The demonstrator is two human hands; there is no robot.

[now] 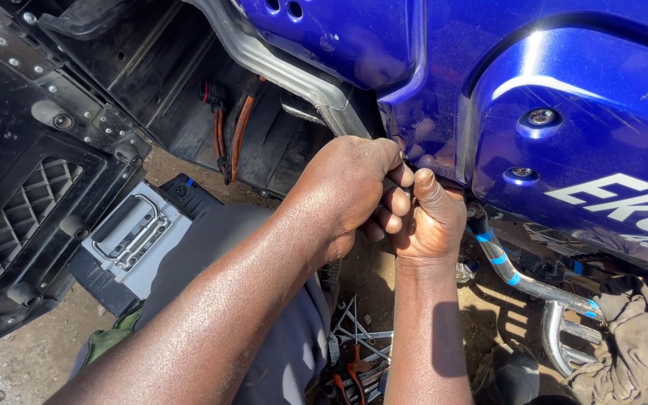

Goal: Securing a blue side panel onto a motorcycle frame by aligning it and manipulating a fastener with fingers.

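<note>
Nearest the camera, two bare forearms ran up from the bottom edge to meet in the middle. The left hand (350, 187) was curled shut, its fingers (393, 201) folded over something too hidden to name, and the right hand (430, 217) was fisted just beside it, thumb up, knuckles touching the left fingers; what either gripped could not be told. Both pressed against the lower edge of the blue body panel (564, 90), right where a grey metal bar (294, 75) ran down to the fingertips. Below the fingers, on the dirt, lay a loose heap of wrenches and red-handled pliers (355, 352). To their right a chrome footrest (556, 300) stood by a dirty rag (639, 337). Left of the fingers sat a grey battery box (136, 240) with a wire handle, its inside not visible. Beyond them, orange cables (240, 127) hung inside the open black compartment (159, 75).
</note>
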